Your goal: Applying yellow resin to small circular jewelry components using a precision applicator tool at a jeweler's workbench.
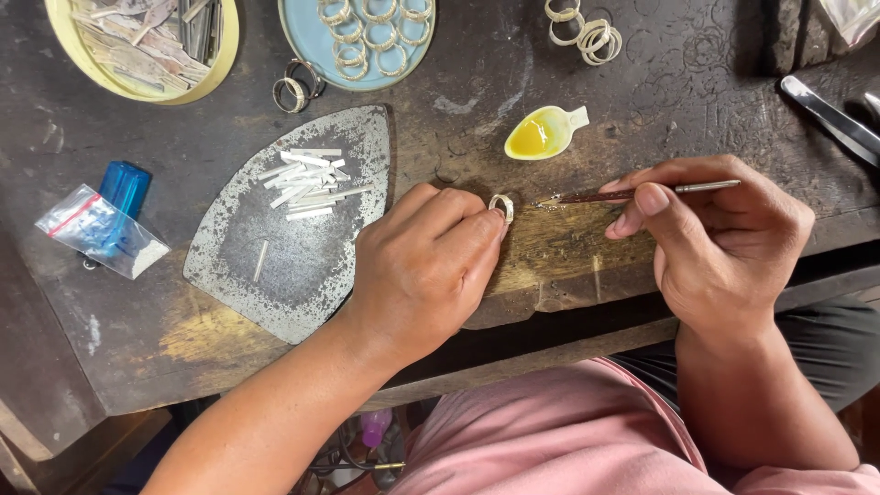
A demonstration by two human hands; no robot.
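Note:
My left hand (426, 266) rests on the dark wooden bench (642, 101) and pinches a small silver ring (501, 207) between thumb and fingertips, holding it upright on the wood. My right hand (715, 243) grips a thin brush-like tool (632, 194) with a reddish shaft and metal end. Its tip points left and stops just right of the ring. A small yellow spouted dish (543, 134) with yellow liquid sits just behind the ring.
A flat grey metal plate (293, 266) carries several white metal strips (302, 181). A blue dish of rings (362, 41), loose rings (585, 32), a yellow bowl of scraps (147, 41), a blue lighter (124, 188), a plastic bag (96, 229) and tweezers (830, 115) lie around.

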